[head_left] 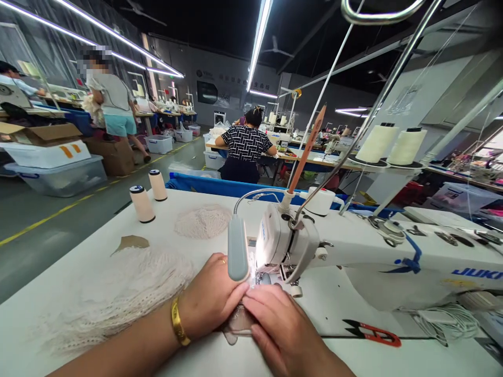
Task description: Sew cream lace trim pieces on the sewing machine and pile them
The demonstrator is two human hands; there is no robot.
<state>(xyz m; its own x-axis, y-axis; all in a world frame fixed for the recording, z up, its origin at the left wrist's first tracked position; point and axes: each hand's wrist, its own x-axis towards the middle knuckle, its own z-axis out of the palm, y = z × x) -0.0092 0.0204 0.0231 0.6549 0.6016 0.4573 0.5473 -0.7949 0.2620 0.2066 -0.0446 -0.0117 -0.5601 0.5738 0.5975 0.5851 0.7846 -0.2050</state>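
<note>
Fabric piece (240,318), beige, sheer; left hand (210,296), right hand (281,324) loosely curled, half open, fingertips on it.

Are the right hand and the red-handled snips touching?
Apart. The head view shows a plain gap: white work surface lies between the right hand and the red-handled snips, off to its right.

Long ceiling tubes (260,44) glare white under a dark roof, and a small bright glow falls beside the sewing machine's needle. The tabletop (173,209) is evenly lit; outer edges look stretched and smeared.
</note>
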